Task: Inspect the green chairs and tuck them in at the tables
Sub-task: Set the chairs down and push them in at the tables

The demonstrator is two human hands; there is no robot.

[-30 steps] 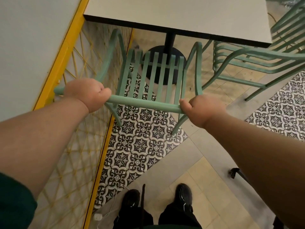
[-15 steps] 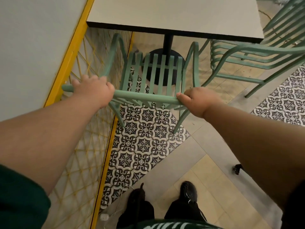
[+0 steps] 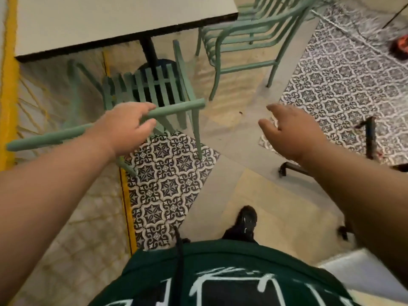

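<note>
A green slatted chair (image 3: 152,87) stands with its seat part way under the white table (image 3: 110,23). My left hand (image 3: 125,124) loosely curls around the chair's top rail, which runs between my fingers and thumb. My right hand (image 3: 293,133) hovers to the right of the chair, fingers spread, touching nothing. A second green chair (image 3: 242,38) stands at the table's right side, its seat toward the table.
A wall with a yellow strip (image 3: 8,85) runs close along the left of the chair. A black table or stand leg (image 3: 371,138) sits on the patterned tiles at the right. My black shoe (image 3: 246,224) is on the floor behind the chair.
My right hand has let go of the chair's top rail and moved off to the right, open. The view has swung right, and my left hand's grip looks looser.
</note>
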